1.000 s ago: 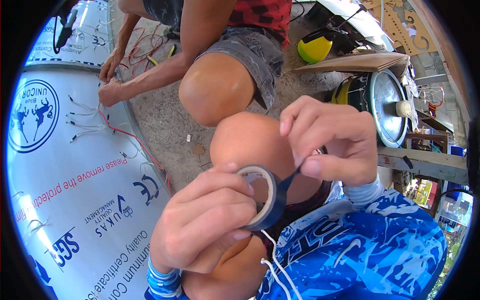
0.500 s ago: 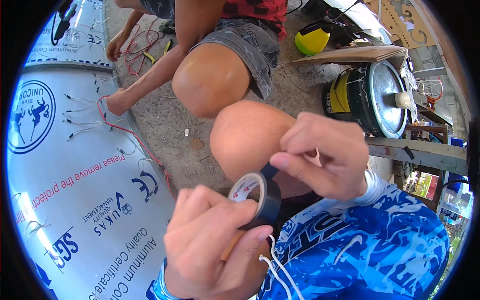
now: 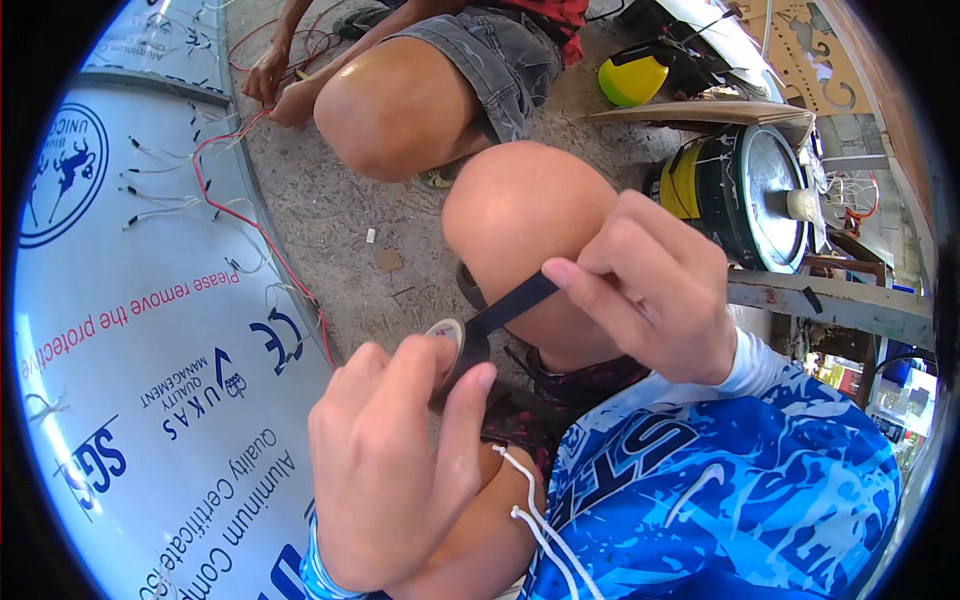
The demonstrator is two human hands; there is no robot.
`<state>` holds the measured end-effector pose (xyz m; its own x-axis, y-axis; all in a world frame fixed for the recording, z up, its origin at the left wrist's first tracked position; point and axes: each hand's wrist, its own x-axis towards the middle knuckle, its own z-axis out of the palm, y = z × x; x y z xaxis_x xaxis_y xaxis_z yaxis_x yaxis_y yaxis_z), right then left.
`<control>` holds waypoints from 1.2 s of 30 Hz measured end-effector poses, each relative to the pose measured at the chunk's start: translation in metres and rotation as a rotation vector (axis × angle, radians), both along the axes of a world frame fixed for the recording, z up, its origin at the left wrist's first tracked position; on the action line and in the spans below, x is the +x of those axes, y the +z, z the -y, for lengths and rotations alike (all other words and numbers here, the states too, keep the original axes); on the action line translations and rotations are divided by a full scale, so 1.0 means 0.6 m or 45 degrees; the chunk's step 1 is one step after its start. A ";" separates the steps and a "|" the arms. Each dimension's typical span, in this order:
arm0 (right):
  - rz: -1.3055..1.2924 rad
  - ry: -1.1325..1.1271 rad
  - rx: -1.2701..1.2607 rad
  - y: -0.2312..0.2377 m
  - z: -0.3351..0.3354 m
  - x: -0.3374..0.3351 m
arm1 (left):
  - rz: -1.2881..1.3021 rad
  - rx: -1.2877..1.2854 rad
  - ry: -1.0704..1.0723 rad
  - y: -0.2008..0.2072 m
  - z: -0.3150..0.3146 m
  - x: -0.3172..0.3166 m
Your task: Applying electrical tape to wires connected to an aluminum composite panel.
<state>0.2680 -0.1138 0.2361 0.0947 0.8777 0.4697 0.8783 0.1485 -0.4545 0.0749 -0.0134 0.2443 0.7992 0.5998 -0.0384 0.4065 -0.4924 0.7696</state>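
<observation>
Strip now pulled out | R hand (image 3: 655, 290) fingers pinch tape end (image 3: 512, 303) | L hand (image 3: 395, 460) grips tape roll (image 3: 455, 345), mostly hidden

1. Left hand (image 3: 385, 465): bare, with no glove, ring or watch in sight; a band of blue patterned cuff (image 3: 318, 572) shows at the wrist near the lower edge.
2. Right hand (image 3: 655, 290): bare, likewise unadorned; a white cuff (image 3: 748, 362) closes the sleeve at the wrist.
3. Long-sleeved top (image 3: 720, 490): bright blue, with a lighter blue and white splash pattern and large dark blue lettering across the chest.
4. Two thin white drawcords (image 3: 530, 510) hang over the front of the top.
5. Knee (image 3: 530, 215): bare and rounded.
</observation>
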 end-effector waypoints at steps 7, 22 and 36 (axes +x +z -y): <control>-0.208 -0.421 -0.398 0.006 0.001 0.014 | 0.119 -0.236 -0.003 -0.041 -0.021 0.003; -0.572 -0.401 -0.366 -0.022 -0.011 0.061 | 0.865 -0.162 -0.464 -0.123 -0.062 0.026; -1.235 -0.361 -0.396 -0.074 -0.014 0.088 | 0.084 -0.257 0.139 -0.129 -0.056 -0.003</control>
